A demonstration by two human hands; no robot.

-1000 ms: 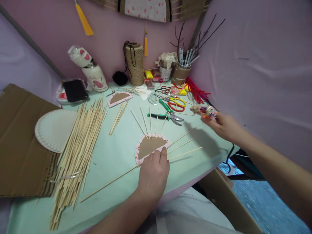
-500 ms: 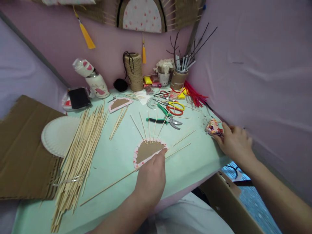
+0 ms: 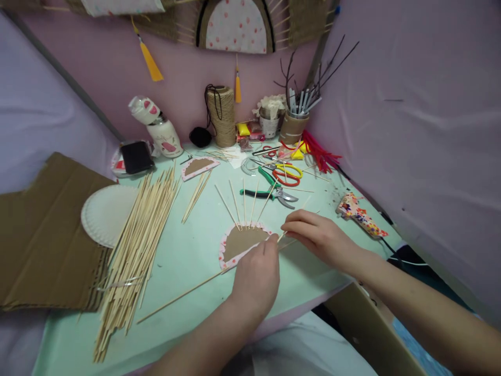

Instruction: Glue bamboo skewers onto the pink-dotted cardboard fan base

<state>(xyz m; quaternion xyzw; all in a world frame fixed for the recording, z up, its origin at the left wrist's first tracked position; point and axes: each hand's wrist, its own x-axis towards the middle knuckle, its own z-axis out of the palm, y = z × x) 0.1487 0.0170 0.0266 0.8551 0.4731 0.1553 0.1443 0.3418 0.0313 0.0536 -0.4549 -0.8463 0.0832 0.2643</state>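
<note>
In the middle of the table lies a half-round cardboard piece (image 3: 243,244) with a pink-spotted white rim. Several thin wooden skewers (image 3: 245,203) fan out from its curved edge. My left hand (image 3: 258,271) is closed on the piece's right corner, its fingertips partly hidden. Close beside it, my right hand (image 3: 319,237) pinches a skewer (image 3: 282,236) at that corner. One long skewer (image 3: 182,296) runs along the straight edge and out to the left. To the right, a flower-patterned glue gun (image 3: 362,215) lies on its side with its cord trailing away.
Left of the piece is a large bundle of skewers (image 3: 135,250), over a paper plate (image 3: 104,214) and corrugated cardboard (image 3: 47,235). Green-handled pruning shears (image 3: 274,194) and scissors (image 3: 287,175) lie behind. A twine spool (image 3: 222,117) and a cup of glue sticks (image 3: 294,125) stand at the back.
My right hand has let go of the glue gun and moved left to the skewer by the cardboard piece. My left hand keeps hold there. The view has shifted slightly.
</note>
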